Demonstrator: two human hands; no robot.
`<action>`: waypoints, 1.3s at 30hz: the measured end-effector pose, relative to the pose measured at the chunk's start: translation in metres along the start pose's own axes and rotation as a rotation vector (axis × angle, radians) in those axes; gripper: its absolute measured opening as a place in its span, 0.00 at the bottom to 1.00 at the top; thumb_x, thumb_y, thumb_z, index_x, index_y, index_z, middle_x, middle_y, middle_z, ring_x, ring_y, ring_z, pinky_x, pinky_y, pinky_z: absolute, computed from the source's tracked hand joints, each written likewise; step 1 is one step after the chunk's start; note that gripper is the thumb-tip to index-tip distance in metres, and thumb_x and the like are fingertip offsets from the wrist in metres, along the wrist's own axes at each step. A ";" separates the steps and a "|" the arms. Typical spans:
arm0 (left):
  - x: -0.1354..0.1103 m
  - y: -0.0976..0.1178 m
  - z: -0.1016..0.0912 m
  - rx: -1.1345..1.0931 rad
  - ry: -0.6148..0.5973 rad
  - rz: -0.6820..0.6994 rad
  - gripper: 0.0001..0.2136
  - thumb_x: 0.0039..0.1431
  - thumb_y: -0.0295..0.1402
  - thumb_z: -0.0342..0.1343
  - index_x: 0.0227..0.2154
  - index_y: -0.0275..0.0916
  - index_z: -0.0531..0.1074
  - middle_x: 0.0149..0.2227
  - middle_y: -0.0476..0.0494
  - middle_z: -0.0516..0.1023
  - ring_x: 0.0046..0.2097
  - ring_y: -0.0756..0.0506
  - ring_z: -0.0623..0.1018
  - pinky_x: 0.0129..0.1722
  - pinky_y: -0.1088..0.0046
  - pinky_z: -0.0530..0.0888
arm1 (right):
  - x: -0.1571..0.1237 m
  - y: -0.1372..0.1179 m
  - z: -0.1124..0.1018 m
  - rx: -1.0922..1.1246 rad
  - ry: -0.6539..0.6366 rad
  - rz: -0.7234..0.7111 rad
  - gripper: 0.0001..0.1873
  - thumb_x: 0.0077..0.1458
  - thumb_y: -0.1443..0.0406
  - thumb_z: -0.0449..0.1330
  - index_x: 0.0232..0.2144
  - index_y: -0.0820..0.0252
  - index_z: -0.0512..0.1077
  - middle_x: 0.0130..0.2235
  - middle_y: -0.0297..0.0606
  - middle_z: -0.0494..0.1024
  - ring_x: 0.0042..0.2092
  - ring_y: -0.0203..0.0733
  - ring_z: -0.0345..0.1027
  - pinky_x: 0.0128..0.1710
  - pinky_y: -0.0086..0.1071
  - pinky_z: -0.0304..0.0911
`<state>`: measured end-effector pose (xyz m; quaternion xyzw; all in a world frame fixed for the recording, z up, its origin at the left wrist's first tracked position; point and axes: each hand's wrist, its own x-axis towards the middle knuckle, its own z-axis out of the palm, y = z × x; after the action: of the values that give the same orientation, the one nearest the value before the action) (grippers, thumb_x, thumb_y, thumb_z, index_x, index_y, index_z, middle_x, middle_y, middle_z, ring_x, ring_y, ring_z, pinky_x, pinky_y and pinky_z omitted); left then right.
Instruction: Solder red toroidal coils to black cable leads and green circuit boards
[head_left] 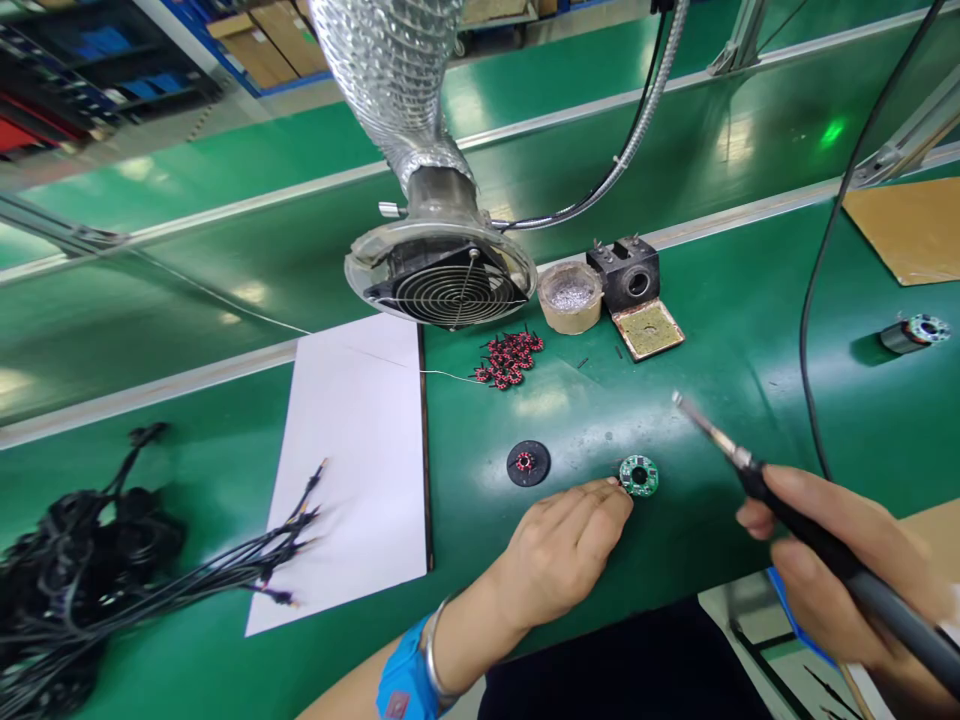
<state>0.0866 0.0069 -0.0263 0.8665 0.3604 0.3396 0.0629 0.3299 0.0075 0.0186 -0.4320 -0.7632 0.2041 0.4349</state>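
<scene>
Green circuit board (639,476): at fingertips of left hand (566,545); pinched or merely touched, cannot tell.
Soldering iron (816,537): grasped by right hand (847,570), tip off board.
Step, judged: steadying board; next needs tip control.

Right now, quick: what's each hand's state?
Left hand: at the edge of a round green circuit board; grip cannot be told.
Right hand: closed around a black-handled soldering iron.

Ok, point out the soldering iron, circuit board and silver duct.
Soldering iron (817,540): head view, on its black handle.
Circuit board (650,479): head view, on its green face.
Silver duct (397,80): head view, on its crinkled side.
</scene>
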 end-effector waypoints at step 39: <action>0.033 0.001 -0.022 -1.639 -0.496 -1.283 0.11 0.56 0.39 0.57 0.27 0.34 0.69 0.25 0.44 0.75 0.21 0.48 0.78 0.18 0.75 0.77 | 0.021 0.014 0.029 -0.010 -0.255 -0.436 0.18 0.55 0.78 0.56 0.47 0.60 0.65 0.48 0.47 0.77 0.52 0.45 0.73 0.49 0.37 0.73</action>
<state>0.0900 0.0254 0.0089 0.2537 0.3878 0.1959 0.8642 0.3070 0.0344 0.0040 -0.2304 -0.8880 0.1544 0.3667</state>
